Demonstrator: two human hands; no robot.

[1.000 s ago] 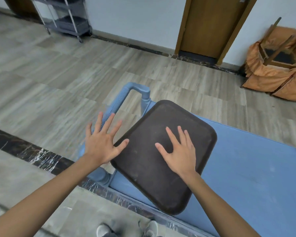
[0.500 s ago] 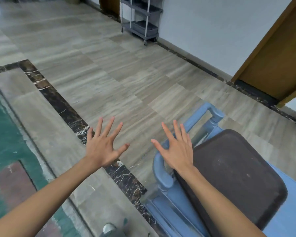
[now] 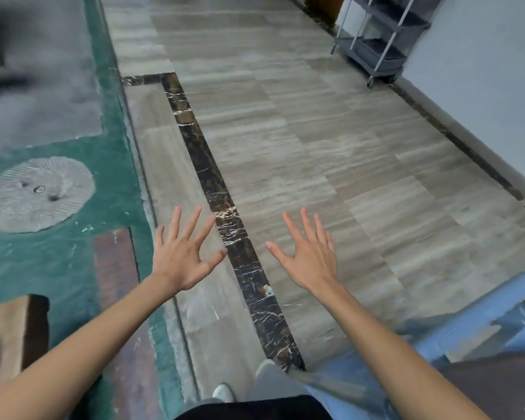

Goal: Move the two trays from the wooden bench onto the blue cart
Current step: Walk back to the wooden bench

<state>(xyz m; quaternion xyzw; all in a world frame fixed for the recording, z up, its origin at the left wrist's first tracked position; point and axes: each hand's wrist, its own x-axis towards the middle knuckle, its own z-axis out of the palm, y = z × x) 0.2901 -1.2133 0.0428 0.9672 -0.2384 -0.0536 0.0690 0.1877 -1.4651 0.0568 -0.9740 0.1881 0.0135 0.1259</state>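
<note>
Lower right of frame, one tray [image 3: 497, 386] now sits on the cart [image 3: 467, 325] — view has swung left. Left hand [image 3: 181, 262] and right hand [image 3: 311, 263] are spread wide, empty, over the floor; bench [image 3: 9, 338] corner shows lower left — second tray unseen, probably next.

A dark floor strip [image 3: 212, 189] is seen running between the spread fingers of the left hand [image 3: 181, 262] and right hand [image 3: 311, 262]. A bench corner [image 3: 9, 338] is placed left of the fingers, the cart [image 3: 482, 316] right, a wheeled rack [image 3: 379, 37] far ahead.
</note>
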